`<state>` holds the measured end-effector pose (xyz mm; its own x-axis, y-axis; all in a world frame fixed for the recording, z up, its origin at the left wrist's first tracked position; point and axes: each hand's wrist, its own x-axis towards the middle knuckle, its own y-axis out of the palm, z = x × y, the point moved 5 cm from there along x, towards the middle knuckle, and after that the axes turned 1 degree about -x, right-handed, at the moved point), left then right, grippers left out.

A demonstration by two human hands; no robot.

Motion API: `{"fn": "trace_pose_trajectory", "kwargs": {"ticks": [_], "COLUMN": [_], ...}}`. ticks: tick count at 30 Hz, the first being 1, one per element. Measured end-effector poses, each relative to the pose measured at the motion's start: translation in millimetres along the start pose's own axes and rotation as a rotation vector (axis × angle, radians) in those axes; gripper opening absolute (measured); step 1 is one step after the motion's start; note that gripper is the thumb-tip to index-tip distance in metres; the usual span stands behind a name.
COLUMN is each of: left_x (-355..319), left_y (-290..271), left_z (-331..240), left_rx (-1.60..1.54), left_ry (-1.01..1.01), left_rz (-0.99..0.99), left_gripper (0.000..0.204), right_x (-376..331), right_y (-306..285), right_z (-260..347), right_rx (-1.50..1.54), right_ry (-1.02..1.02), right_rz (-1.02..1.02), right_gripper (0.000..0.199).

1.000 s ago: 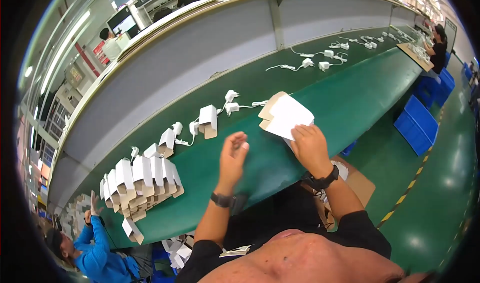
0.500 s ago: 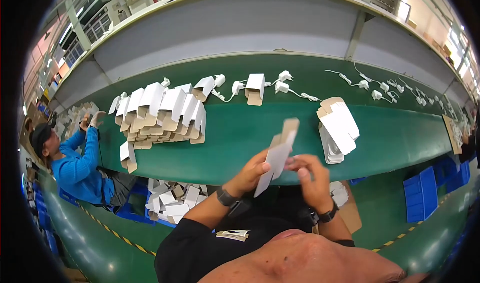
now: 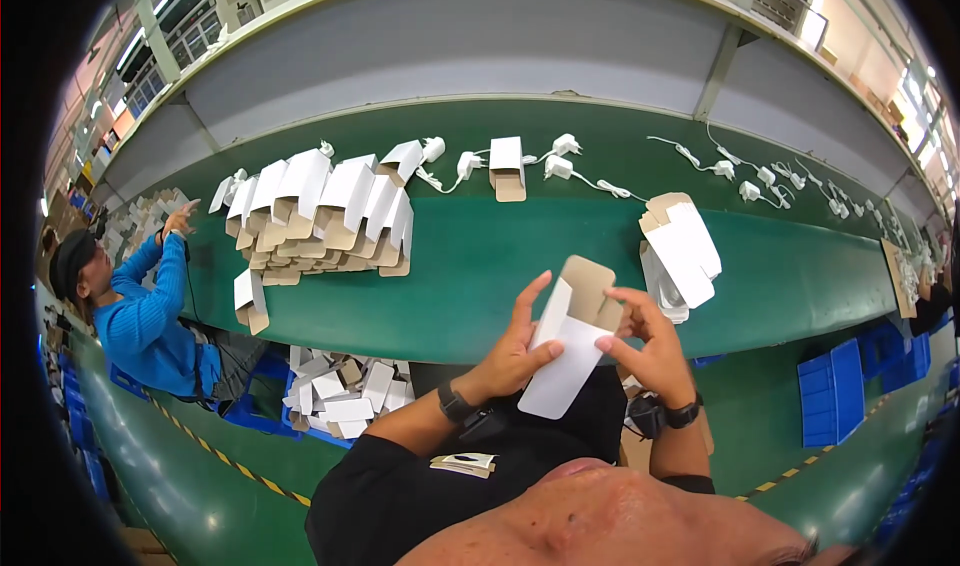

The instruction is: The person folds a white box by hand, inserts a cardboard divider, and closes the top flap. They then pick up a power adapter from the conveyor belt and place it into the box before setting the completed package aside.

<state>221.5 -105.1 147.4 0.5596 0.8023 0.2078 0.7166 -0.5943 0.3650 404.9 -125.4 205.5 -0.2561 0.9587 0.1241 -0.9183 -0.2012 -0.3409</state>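
Between my hands, over the near edge of the green table, is a white carton (image 3: 572,374) with a tan inside and long flaps at both ends. My left hand (image 3: 512,354) grips its left side, thumb on the white face. On the right side, my right hand (image 3: 648,341) pinches the carton near its far opening, thumb on the front. To the right lies a stack of flattened white cartons (image 3: 683,251). A large pile of opened cartons (image 3: 325,206) stands to the left, and one more carton (image 3: 250,299) sits apart in front of it.
White plug adapters with cables (image 3: 562,146) lie along the back, beside a single standing carton (image 3: 508,166). Further adapters (image 3: 750,191) spread to the right. A blue bin of cartons (image 3: 345,394) stands below the table. Another person (image 3: 150,306) in blue works at the left.
The flat carton has been squared open and its white face turned up. My right hand, apart from it before, now grips its side.
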Motion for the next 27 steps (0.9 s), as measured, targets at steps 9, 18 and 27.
{"fn": "trace_pose_trajectory", "kwargs": {"ticks": [9, 18, 27], "left_x": [-2, 7, 23], "left_y": [-2, 16, 23], "left_z": [30, 8, -9], "left_rx": [-0.211, -0.244, 0.175], "left_ry": [-0.128, -0.096, 0.042], "left_rz": [0.119, -0.055, 0.112], "left_gripper": [0.058, 0.061, 0.077], "right_x": [-4, 0, 2], "right_y": [25, 1, -16], "right_z": [-45, -12, -17], "right_rx": [0.397, 0.153, 0.392], "right_ry": [-0.106, -0.376, -0.167], "right_rz": [-0.21, -0.313, -0.286], "right_gripper": [0.034, 0.024, 0.015]}}
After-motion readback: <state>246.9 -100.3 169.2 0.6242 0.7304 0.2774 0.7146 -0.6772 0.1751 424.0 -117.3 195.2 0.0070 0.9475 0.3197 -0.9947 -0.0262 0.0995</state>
